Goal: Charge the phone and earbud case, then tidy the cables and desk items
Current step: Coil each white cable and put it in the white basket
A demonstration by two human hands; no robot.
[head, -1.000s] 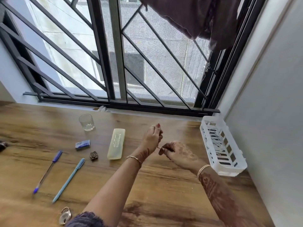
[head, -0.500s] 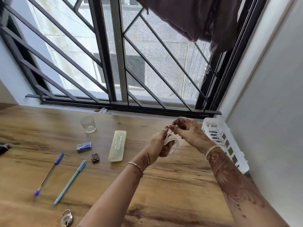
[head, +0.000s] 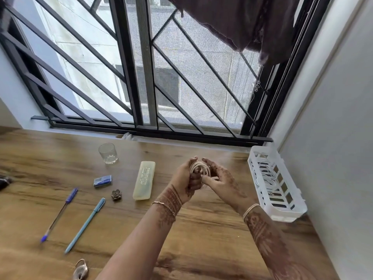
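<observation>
A white cable [head: 199, 167] is wound into a small coil above the middle of the wooden desk [head: 201, 239]. My left hand [head: 186, 181] grips the coil from the left, its fingers curled under the loops. My right hand [head: 221, 178] holds the coil from the right, fingers around its far side. A white slotted basket [head: 282, 212] stands at the desk's right edge by the wall, with more white cable lying inside it. No phone or earbud case shows in view.
Left of my hands lie a pale yellow case [head: 144, 179], a glass tumbler [head: 108, 153], a blue eraser [head: 102, 180], a small dark figurine [head: 116, 195], two pens [head: 59, 215] [head: 85, 225] and a padlock [head: 80, 269]. A barred window [head: 141, 77] runs behind the desk.
My hands have wound the cable into a round coil. My right hand dropped from above the coil to its right side. The camera tilted down slightly.
</observation>
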